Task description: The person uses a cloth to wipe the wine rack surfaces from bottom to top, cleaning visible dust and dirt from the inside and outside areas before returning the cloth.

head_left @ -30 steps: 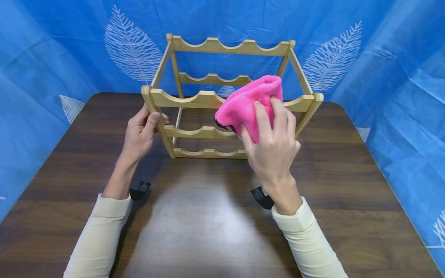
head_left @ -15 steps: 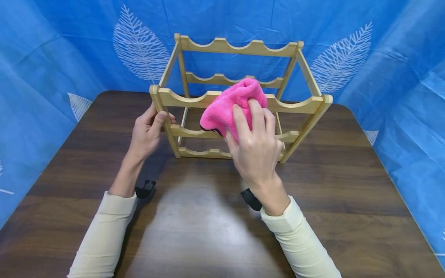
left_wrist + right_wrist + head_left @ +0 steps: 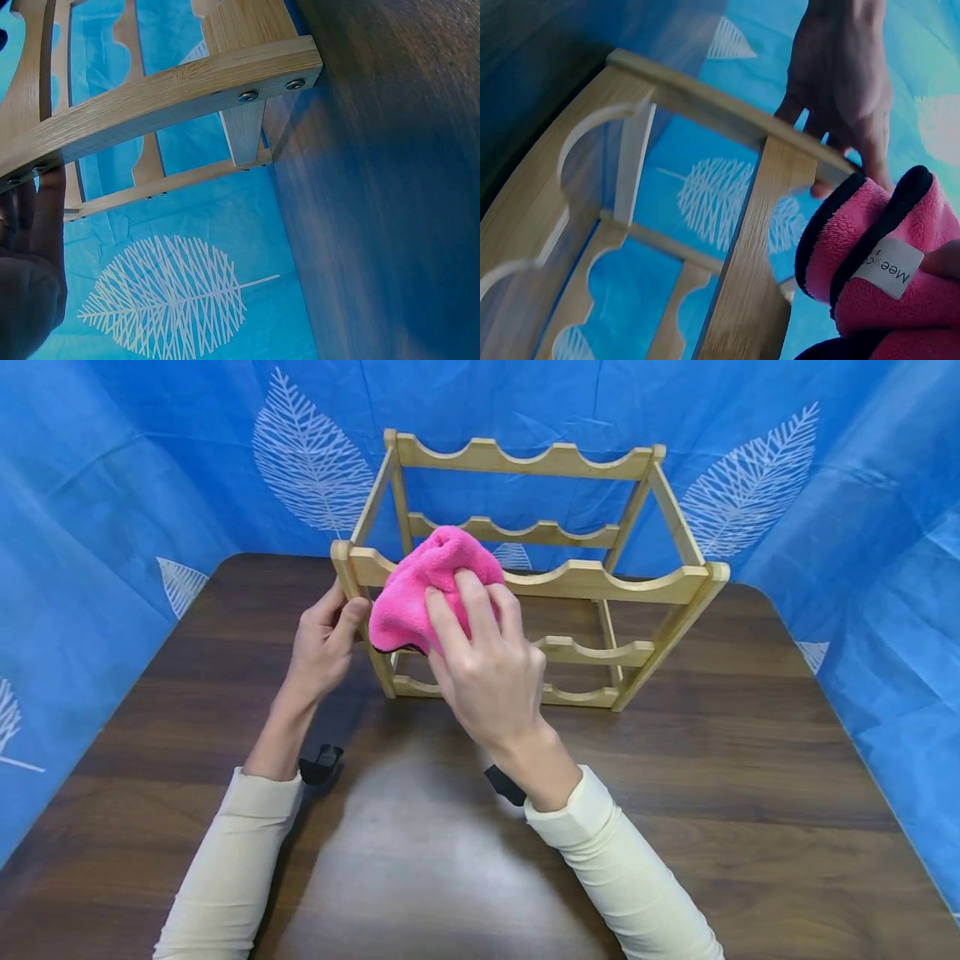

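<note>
A light wooden wine rack (image 3: pixel 600 581) with scalloped rails stands on the table. My left hand (image 3: pixel 322 647) grips its front left post, thumb in front and fingers behind; the left wrist view shows the fingers (image 3: pixel 49 217) against the post (image 3: pixel 187 86). My right hand (image 3: pixel 487 664) holds a folded pink cloth (image 3: pixel 427 585) against the left part of the front top rail, hiding that stretch. In the right wrist view the cloth (image 3: pixel 900 277) shows black edging and a white label (image 3: pixel 889 268), close to the post that the left hand (image 3: pixel 840 82) grips.
The brown wood-grain table (image 3: pixel 712 827) extends in front of and on both sides of the rack. A blue curtain (image 3: pixel 525 393) with white leaf prints hangs right behind it. Dark wrist straps (image 3: pixel 322 764) sit at both wrists.
My right hand has slid the pink cloth leftward along the front top rail, from its right half to near the left post. The left hand keeps its grip; the view has shifted slightly.
</note>
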A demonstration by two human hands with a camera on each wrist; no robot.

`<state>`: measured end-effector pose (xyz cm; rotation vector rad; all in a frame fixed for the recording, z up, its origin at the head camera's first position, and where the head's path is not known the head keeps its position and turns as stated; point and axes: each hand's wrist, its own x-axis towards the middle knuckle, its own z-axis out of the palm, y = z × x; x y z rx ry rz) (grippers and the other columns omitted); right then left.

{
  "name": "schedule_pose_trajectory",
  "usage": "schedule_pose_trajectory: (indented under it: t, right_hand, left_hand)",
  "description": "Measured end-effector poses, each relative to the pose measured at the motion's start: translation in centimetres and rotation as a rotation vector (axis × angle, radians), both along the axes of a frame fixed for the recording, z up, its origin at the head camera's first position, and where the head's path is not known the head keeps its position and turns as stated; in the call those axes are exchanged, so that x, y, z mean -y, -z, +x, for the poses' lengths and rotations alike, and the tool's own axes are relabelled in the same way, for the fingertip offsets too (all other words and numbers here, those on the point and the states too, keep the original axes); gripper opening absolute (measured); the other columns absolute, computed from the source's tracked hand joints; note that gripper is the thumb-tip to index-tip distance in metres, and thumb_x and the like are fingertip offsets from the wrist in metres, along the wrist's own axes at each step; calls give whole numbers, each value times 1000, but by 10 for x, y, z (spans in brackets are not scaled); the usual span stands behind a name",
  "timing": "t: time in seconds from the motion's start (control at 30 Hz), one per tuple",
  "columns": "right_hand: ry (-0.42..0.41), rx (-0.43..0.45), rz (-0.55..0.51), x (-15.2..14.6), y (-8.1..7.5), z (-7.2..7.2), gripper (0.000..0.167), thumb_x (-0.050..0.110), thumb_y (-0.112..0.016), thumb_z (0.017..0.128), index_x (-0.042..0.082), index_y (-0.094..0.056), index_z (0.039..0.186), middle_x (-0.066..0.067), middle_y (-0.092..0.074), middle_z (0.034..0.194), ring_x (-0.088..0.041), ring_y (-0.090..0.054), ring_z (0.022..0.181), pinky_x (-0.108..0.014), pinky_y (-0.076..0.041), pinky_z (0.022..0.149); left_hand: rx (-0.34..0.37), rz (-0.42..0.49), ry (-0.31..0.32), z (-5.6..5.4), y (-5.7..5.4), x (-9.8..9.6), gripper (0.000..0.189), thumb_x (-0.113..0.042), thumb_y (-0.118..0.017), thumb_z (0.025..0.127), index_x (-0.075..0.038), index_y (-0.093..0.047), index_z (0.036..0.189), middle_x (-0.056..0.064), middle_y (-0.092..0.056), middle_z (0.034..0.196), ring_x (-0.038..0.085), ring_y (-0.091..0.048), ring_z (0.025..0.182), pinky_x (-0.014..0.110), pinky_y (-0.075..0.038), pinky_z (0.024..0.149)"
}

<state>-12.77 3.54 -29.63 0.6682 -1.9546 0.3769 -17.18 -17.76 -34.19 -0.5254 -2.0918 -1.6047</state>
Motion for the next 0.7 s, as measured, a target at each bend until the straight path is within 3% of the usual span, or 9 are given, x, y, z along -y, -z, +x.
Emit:
schedule_pose_trajectory:
  t: [0.13, 0.27, 0.33, 0.43, 0.57, 0.7]
  right_hand:
    - [-58, -23, 85, 12, -2, 0, 25, 21, -60, 95, 13, -72, 115, -11, -62, 124, -29, -55, 107, -38, -60, 69]
    - [-79, -51, 174, 22, -6, 1, 27, 20, -57, 96, 15, -73, 117, -10, -62, 126, -28, -56, 109, -38, -57, 82]
    - [-53, -44, 200, 25, -8, 1, 28, 19, -56, 96, 16, -72, 119, -9, -62, 128, -28, -55, 112, -38, -57, 83]
    - [-7, -20, 227, 25, -9, 1, 29, 18, -55, 98, 17, -71, 122, -9, -60, 132, -28, -54, 115, -37, -57, 83]
    - [47, -14, 250, 23, -8, 2, 29, 20, -56, 98, 17, -70, 124, -9, -60, 133, -28, -54, 115, -33, -56, 83]
    - [75, -13, 223, 19, -6, 2, 28, 20, -59, 97, 17, -72, 122, -9, -61, 130, -29, -55, 112, -33, -56, 84]
  left_hand:
    - [-57, 13, 43, -1, 3, 4, 60, -34, -65, 93, 2, -52, 140, 9, -65, 116, 12, -60, 97, 21, -51, 83]
    - [-72, 52, 94, -1, 6, 8, 61, -18, -80, 84, 14, -53, 129, -3, -65, 115, 13, -59, 101, 22, -49, 87]
    - [-61, 43, 68, 0, 6, 8, 48, -7, -75, 85, 15, -56, 124, -7, -64, 109, 12, -59, 97, 21, -49, 84]
    - [-31, -1, 16, 0, 4, 5, 38, 3, -61, 93, 9, -56, 130, 4, -66, 113, 12, -58, 94, 20, -49, 82]
    - [0, -9, 1, 1, 0, 1, 43, 4, -52, 99, 3, -49, 142, 21, -59, 131, 11, -58, 100, 20, -49, 87]
    - [18, 27, 34, 1, -2, 0, 45, -9, -50, 103, 3, -44, 145, 24, -57, 131, 8, -61, 97, 20, -53, 83]
